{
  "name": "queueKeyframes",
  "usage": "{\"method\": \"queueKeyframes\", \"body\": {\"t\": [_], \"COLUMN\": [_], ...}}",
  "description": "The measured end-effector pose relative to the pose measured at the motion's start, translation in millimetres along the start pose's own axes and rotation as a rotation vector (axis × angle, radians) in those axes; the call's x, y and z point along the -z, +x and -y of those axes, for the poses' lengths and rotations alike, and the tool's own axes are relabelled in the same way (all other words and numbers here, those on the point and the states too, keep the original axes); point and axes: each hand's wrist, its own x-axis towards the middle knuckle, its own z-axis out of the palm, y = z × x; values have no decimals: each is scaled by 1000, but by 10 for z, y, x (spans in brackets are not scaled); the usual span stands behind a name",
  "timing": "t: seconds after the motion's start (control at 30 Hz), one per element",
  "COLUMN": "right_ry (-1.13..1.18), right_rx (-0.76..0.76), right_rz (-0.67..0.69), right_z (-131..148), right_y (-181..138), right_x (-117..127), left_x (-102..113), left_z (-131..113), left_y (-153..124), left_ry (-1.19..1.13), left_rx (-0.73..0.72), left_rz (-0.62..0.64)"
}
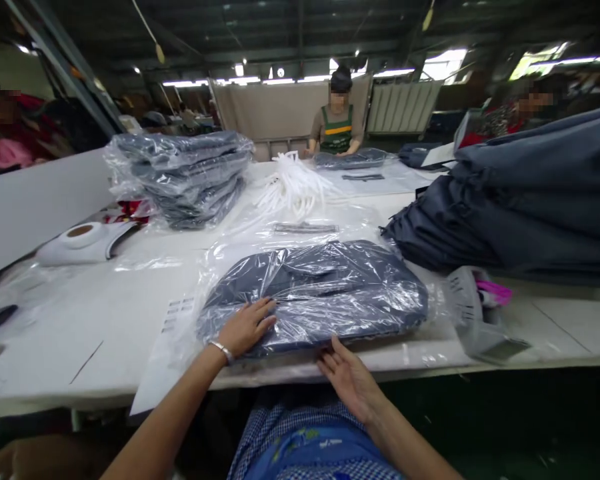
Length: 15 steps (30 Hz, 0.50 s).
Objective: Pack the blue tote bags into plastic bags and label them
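A folded dark blue-grey fabric item in a clear plastic bag (330,293) lies flat on the white table in front of me. My left hand (245,327), with a bracelet at its wrist, rests on the bag's left part, fingers stretched out. At the bag's near edge is my right hand (347,377), palm turned up and fingers extended, the tips close under the plastic. Whether those fingertips touch the bag I cannot tell. Beneath the bag's left side a white printed sheet (155,373) sticks out past the table's edge.
Bagged items (180,177) are stacked at the back left, beside a bundle of white strips (297,183). Dark fabric (530,207) is piled high on the right, behind a grey plastic basket (465,300). Across the table stands a co-worker (337,123). A white curved object (87,241) lies left.
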Motion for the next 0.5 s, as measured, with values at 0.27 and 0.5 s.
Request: {"method": "queueKeyframes", "body": {"t": [0.27,0.5], "right_ry": [-44,-138], "right_rx": [168,371], "right_rz": [373,135], "right_z": [92,348], "right_y": [-18,557], "right_x": [-110,-61], "left_x": [143,98], "left_z": [-889,-890], "left_y": [-70,226], "left_ry": [95,78], "left_rx": [-163,-110], "left_rz": [-311,-250]}}
